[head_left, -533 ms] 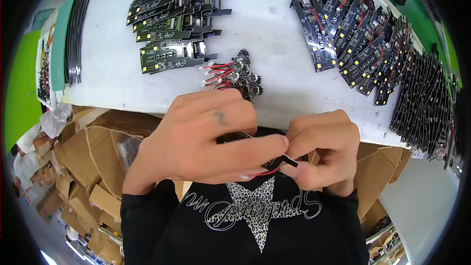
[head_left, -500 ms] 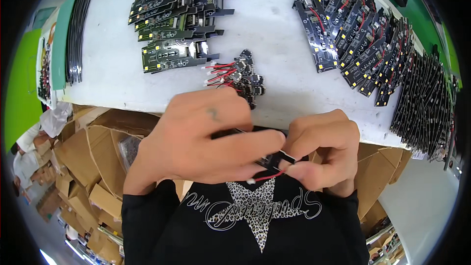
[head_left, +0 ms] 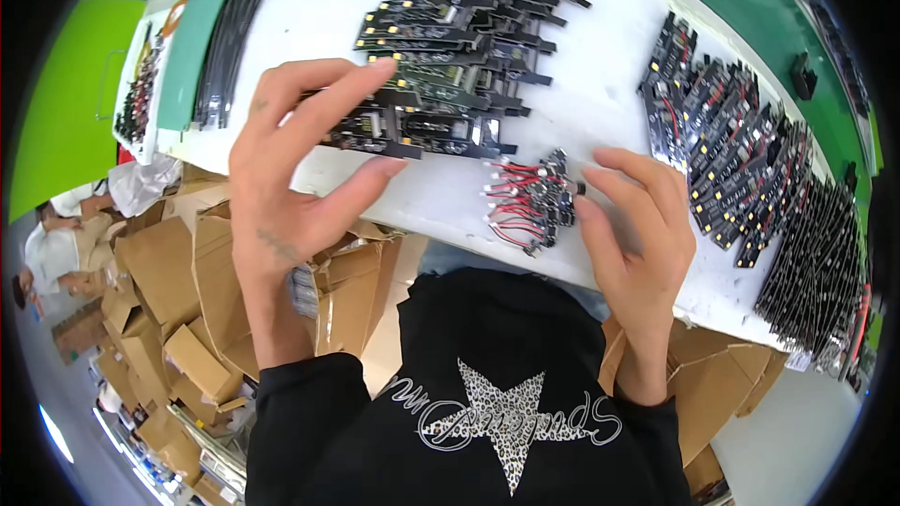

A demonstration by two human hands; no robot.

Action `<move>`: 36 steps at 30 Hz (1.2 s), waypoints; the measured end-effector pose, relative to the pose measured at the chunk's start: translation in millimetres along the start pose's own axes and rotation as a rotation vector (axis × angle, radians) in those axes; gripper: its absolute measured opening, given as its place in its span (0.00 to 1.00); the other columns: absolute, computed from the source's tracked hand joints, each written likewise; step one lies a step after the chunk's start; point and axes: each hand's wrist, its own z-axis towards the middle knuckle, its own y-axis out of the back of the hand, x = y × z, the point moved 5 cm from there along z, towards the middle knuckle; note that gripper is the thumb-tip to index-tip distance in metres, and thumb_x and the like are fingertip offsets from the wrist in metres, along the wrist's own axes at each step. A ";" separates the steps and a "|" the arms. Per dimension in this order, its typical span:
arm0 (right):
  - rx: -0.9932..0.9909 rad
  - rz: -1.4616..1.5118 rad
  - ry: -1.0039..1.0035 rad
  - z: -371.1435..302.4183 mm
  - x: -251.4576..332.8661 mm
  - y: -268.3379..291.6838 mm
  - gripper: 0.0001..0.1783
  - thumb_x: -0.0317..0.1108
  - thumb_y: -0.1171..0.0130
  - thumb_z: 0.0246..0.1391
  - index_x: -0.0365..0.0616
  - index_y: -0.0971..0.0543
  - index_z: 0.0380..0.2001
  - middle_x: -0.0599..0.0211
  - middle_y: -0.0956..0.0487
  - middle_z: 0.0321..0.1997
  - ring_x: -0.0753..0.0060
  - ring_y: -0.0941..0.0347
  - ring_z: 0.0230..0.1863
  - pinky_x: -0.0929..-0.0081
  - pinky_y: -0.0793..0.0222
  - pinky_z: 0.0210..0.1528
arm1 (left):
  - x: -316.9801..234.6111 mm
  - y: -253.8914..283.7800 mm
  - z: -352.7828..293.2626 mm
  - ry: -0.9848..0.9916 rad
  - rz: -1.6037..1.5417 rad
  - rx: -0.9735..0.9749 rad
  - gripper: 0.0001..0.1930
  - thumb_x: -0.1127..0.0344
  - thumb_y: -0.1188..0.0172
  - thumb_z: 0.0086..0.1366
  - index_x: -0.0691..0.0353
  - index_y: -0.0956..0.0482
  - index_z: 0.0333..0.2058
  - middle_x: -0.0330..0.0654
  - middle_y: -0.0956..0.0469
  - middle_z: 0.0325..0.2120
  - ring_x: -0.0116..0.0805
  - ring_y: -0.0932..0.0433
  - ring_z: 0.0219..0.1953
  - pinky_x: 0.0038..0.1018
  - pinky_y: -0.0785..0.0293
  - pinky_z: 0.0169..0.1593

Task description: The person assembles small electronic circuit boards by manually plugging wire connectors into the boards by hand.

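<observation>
My left hand [head_left: 295, 159] is open over the near edge of a heap of black circuit boards [head_left: 469, 47], thumb and forefinger spread. Between those fingers lies a board [head_left: 370, 129] with bright metal parts, its left end hidden by the hand. To the right, my right hand [head_left: 637, 234] is curved with thumb and forefinger apart, at the right side of a small pile of tiny black boards with red wires and white plugs [head_left: 530, 204]. A dark bit of that pile shows between the fingertips; whether they touch it is hard to see.
On the right of the white table [head_left: 600, 66] lie boards with red wires [head_left: 722, 141] and a stack of thin black strips [head_left: 816, 267]. Long black strips [head_left: 239, 33] lie at left by a green panel [head_left: 197, 47]. Cardboard boxes [head_left: 169, 272] stand below the table's edge.
My hands have parted from in front of my chest, where they held a board with a red wire. My left hand went to the board heap, my right to the small wired boards.
</observation>
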 end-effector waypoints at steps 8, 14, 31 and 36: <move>-0.078 -0.075 -0.045 -20.2 -8.1 21.8 0.15 0.19 0.31 0.42 0.39 0.16 0.38 0.58 0.17 0.46 0.55 0.24 0.46 0.65 0.28 0.46 | -0.9 -33.0 5.5 -0.005 0.180 0.104 0.37 0.68 0.24 0.45 0.55 0.22 0.59 0.46 0.28 0.55 0.48 0.31 0.56 0.39 0.32 0.59; -0.229 -0.322 -0.216 -20.1 -19.0 38.3 0.20 0.28 0.24 0.41 0.41 0.17 0.41 0.64 0.24 0.35 0.60 0.31 0.38 0.67 0.34 0.40 | -18.0 -34.7 -1.1 -0.026 0.230 -0.009 0.39 0.57 0.21 0.45 0.52 0.23 0.60 0.45 0.34 0.65 0.53 0.39 0.67 0.46 0.43 0.68; -0.255 0.059 -0.522 -32.3 -24.4 30.9 0.15 0.19 0.32 0.45 0.38 0.25 0.37 0.59 0.23 0.36 0.61 0.27 0.35 0.67 0.31 0.38 | -111.4 -129.2 41.2 0.023 -0.114 0.073 0.37 0.62 0.33 0.63 0.72 0.36 0.66 0.56 0.21 0.45 0.55 0.24 0.48 0.39 0.27 0.52; -0.515 0.121 -0.185 -53.5 -9.3 23.1 0.18 0.15 0.32 0.42 0.38 0.25 0.37 0.54 0.19 0.40 0.59 0.23 0.38 0.71 0.27 0.39 | -121.5 -122.9 39.2 0.140 -0.401 0.010 0.32 0.67 0.34 0.64 0.71 0.33 0.64 0.56 0.22 0.51 0.45 0.17 0.47 0.33 0.20 0.49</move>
